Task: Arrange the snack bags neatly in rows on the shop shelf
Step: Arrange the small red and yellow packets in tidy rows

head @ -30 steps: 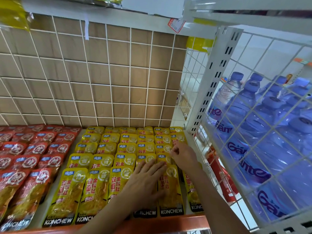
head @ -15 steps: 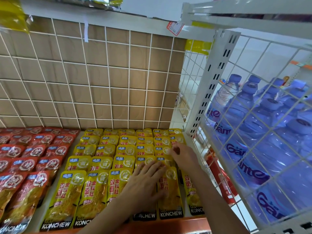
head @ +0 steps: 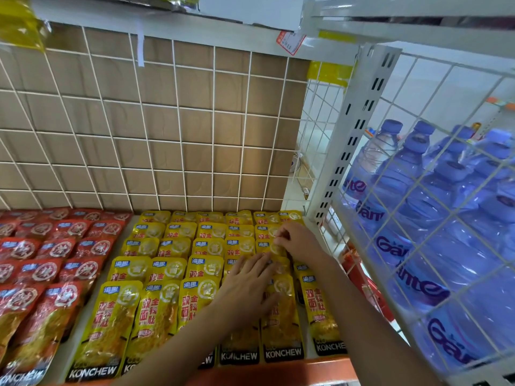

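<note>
Head view, one entry per item as I read it from the remote station. Shelf (head: 81,320): white deck with an orange front lip, backed by a wire grid (head: 178,121). Yellow snack bags (head: 164,313): lying flat in six columns, shingled so that each nearer bag covers the lower part of the one behind. Their long axes run front to back, with the printed tops toward the grid. Red snack bags (head: 41,316): same lay, in the block to the left, untouched by either hand. Water bottles (head: 418,190): behind the wire side panel on the right, apart from the work. Left hand (head: 248,285): flat, fingers straight, pressing down across the fourth and fifth columns near the front. Right hand (head: 299,240): farther back, with its fingers curled at the top edge of the mid-row bag (head: 272,249) in the fifth column, apparently pinching it. The two hands are close together but not touching. Key relation: that bag lies just ahead of the left fingertips and directly under the right ones, so the right hand is the nearer. I judge any correction would run along the bag's front-to-back axis while the left palm keeps the front bags from sliding.
</note>
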`<state>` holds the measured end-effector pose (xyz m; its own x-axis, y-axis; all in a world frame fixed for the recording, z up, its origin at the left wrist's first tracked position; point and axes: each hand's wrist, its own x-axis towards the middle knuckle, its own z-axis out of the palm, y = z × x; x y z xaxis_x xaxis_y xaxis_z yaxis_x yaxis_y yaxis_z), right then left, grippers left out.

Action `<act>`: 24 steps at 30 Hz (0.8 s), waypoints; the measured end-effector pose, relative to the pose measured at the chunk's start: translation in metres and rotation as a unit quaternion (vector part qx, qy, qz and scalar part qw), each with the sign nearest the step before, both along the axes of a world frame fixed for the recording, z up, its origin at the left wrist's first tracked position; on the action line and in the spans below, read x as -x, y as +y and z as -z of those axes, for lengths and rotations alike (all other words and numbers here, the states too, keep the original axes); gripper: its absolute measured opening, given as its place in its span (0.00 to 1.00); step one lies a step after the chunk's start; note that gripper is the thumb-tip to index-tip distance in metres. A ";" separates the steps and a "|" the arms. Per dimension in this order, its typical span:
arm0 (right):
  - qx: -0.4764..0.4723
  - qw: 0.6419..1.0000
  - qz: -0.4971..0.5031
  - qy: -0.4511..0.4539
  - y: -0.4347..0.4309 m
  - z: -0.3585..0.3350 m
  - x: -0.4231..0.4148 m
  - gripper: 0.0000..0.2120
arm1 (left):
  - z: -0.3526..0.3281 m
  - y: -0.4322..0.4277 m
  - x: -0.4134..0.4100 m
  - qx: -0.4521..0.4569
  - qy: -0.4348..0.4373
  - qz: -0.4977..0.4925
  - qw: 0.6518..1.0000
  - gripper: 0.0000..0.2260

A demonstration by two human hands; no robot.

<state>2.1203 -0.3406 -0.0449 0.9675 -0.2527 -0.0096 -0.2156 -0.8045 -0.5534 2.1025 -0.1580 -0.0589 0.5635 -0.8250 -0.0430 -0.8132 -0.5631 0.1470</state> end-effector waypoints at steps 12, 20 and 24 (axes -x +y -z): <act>0.040 0.999 0.007 0.022 -0.002 0.002 -0.008 0.14 | -0.001 0.000 0.000 0.019 0.016 -0.003 1.000 0.41; 0.057 0.998 0.025 0.009 0.002 0.003 -0.009 0.15 | -0.004 0.000 0.001 0.013 0.017 0.001 1.000 0.42; 0.048 0.998 0.027 -0.001 0.001 0.004 -0.008 0.14 | -0.002 0.000 0.001 0.017 0.014 0.004 1.000 0.42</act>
